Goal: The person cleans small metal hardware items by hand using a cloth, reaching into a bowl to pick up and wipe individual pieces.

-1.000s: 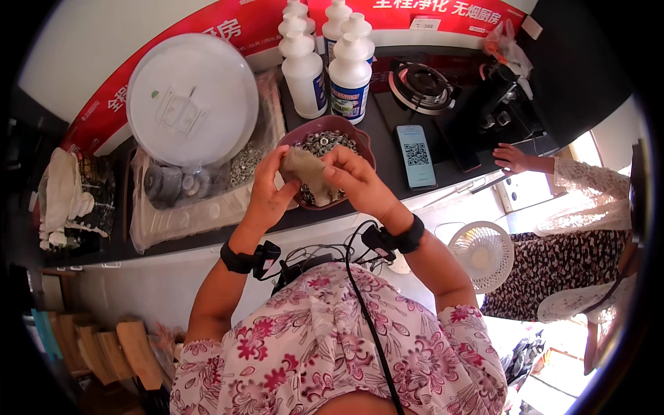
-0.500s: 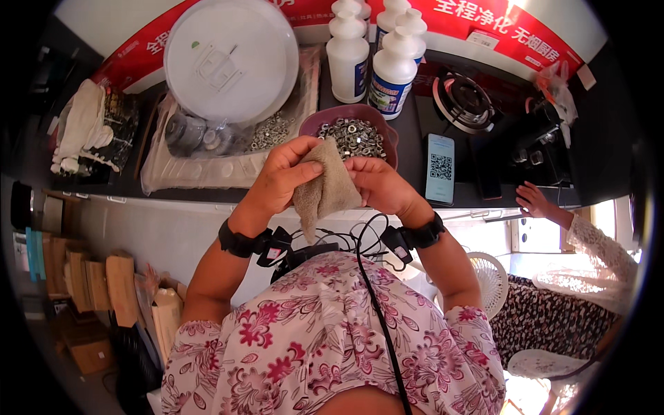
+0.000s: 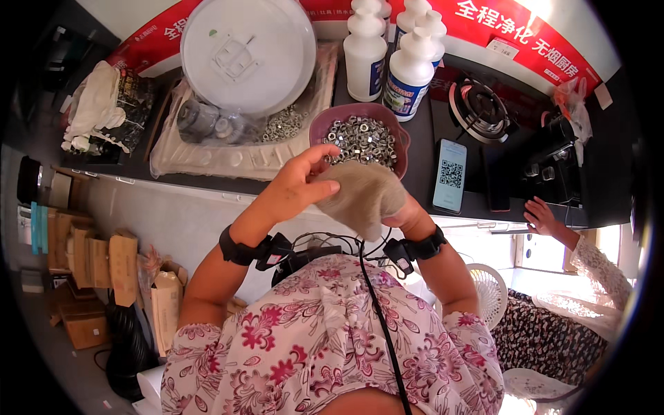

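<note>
A beige-brown cloth point(image 3: 363, 197) hangs in front of my body, just off the counter's front edge. My right hand point(image 3: 411, 213) grips its right side, with most of the fingers hidden behind the fabric. My left hand point(image 3: 301, 183) is at the cloth's left edge, thumb apart from the raised fingers, thumb tip against or just over the fabric. Right beyond both hands stands a maroon plastic basin point(image 3: 403, 138) filled with shiny metal nuts point(image 3: 363, 138). The cloth and my left fingertips overlap the basin's near rim in view.
Left of the basin lies a plastic-wrapped tray point(image 3: 207, 160) bearing loose nuts point(image 3: 282, 124) and a round white lid point(image 3: 249, 55). White bottles point(image 3: 408, 76) stand behind. To the right are a phone point(image 3: 449, 176), a gas burner point(image 3: 478, 107) and another person's hand point(image 3: 543, 216).
The cloth has moved right and spread wider. My left hand has loosened from its pinch, with fingers now apart, while my right hand has dropped slightly behind the cloth. The view has shifted a little.
</note>
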Action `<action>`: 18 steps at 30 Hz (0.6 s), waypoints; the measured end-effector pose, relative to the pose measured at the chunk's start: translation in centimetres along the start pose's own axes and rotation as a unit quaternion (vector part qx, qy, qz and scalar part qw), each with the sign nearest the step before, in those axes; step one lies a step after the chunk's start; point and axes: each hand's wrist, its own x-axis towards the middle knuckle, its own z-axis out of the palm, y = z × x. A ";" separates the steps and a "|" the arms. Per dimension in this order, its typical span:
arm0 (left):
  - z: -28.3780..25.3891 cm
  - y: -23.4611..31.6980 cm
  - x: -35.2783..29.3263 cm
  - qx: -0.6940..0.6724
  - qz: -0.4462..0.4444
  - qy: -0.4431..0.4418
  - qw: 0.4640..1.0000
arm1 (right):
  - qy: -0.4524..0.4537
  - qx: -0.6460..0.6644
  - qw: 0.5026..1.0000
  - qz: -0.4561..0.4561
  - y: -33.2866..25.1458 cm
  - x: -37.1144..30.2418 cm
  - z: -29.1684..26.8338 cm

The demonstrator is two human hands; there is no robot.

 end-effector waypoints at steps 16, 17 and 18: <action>0.5 -5.0 7.0 0.618 0.145 -0.062 0.770 | 0.202 0.172 0.956 -0.128 -2.6 -1.1 -1.4; 0.6 -5.0 7.2 0.620 0.132 -0.075 0.769 | 0.203 0.172 0.955 -0.130 -2.5 -1.0 -1.2; 0.5 -5.1 7.3 0.621 0.133 -0.077 0.768 | 0.207 0.156 0.957 -0.127 -2.5 -0.9 -1.2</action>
